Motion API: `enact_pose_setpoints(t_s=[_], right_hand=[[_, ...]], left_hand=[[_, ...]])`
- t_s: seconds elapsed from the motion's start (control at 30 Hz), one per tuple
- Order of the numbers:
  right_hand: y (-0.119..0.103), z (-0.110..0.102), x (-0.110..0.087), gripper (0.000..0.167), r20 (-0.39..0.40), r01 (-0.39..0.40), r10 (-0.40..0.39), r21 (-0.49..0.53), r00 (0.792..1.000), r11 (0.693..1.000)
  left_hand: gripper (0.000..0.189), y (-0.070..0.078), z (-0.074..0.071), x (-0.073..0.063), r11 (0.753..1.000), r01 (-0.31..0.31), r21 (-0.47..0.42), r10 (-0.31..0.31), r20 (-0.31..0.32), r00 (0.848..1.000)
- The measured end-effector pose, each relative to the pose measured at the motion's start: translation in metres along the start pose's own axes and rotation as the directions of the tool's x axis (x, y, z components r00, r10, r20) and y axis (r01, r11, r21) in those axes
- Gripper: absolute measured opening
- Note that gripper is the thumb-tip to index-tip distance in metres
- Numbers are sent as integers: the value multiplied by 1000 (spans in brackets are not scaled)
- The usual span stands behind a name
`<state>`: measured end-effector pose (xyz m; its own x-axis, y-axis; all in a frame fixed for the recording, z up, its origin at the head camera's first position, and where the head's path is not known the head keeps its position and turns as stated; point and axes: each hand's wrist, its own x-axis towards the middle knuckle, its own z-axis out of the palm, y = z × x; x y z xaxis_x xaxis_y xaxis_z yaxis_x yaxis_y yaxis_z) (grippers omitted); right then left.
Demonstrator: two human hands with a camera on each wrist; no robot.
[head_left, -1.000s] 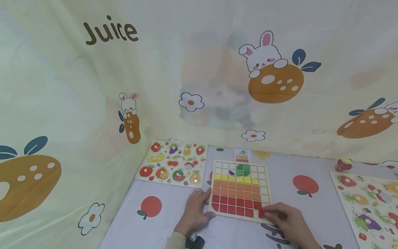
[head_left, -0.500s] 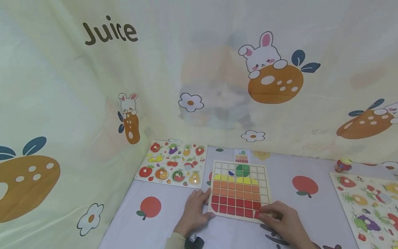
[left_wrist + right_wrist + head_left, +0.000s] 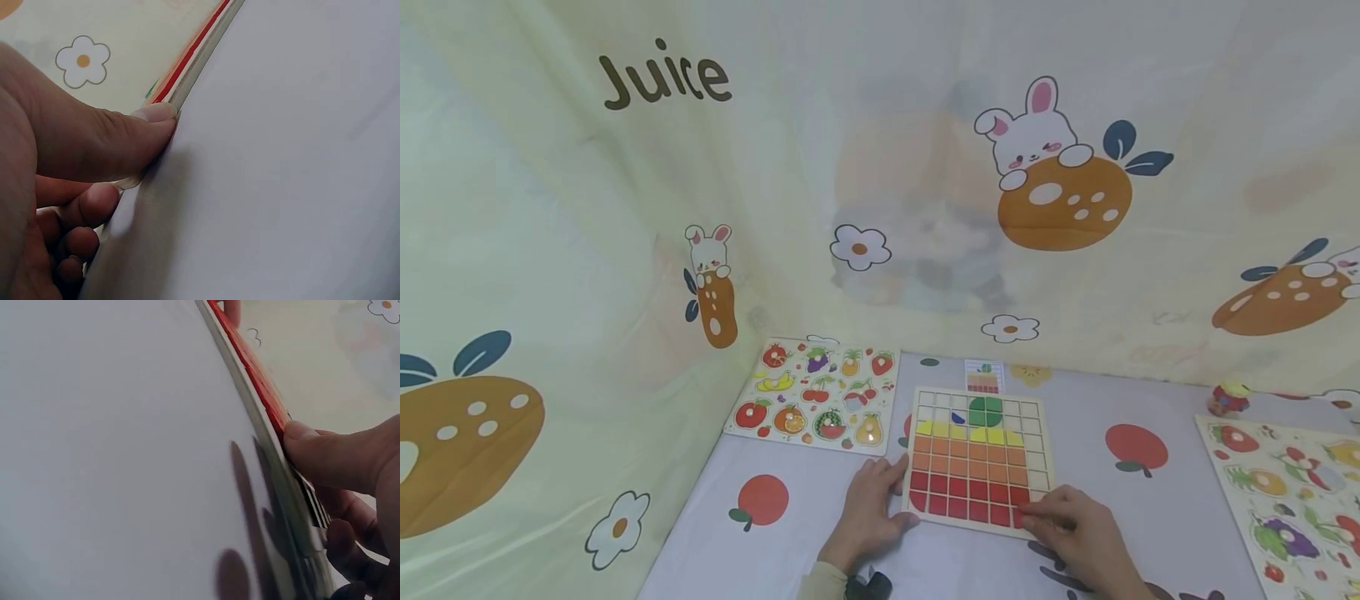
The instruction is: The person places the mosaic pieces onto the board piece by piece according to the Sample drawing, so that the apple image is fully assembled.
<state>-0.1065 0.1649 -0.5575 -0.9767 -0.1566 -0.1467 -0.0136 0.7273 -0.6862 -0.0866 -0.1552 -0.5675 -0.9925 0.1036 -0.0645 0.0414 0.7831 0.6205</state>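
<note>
A square wooden puzzle board (image 3: 1032, 417) lies on the table, its grid filled with green, yellow, orange and red tiles. Empty cells show along its right column and top corners, and a small blue piece (image 3: 958, 417) sits near the green ones. My left hand (image 3: 868, 504) holds the board's front left corner, with the thumb (image 3: 156, 119) against its front edge. At the front row's right end, my right hand (image 3: 1078, 529) has thumb and fingertips on a red square tile (image 3: 1017, 517). Those fingers partly cover the tile.
A picture card (image 3: 984, 377) lies behind the board. One fruit puzzle (image 3: 812, 408) is at the back left, another (image 3: 1292, 492) at the right edge. A small figurine (image 3: 1228, 397) stands at the back right. A patterned curtain (image 3: 925, 167) rises behind the table.
My right hand has moved slightly left and brought the red tile from beside the gap into the front row's right end cell. The left hand has stayed at the board's corner.
</note>
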Motion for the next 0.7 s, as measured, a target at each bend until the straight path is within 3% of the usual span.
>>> enact_pose_setpoints(t_s=[0.2, 0.43, 0.7], right_hand=[[4, 2, -2, 24, -31, 26, -25, 17, 999, 1000], [11, -4, 3, 47, -75, 10, -2, 112, 997, 994], [9, -4, 9, 80, -24, -56, 56, 20, 998, 998]], left_hand=[[85, -2, 2, 0, 1000, -7, -6, 7, -4, 1000], [85, -2, 2, 1, 1000, -23, 0, 23, -13, 1000], [85, 1, 1, -1, 1000, -26, -18, 25, -18, 1000]])
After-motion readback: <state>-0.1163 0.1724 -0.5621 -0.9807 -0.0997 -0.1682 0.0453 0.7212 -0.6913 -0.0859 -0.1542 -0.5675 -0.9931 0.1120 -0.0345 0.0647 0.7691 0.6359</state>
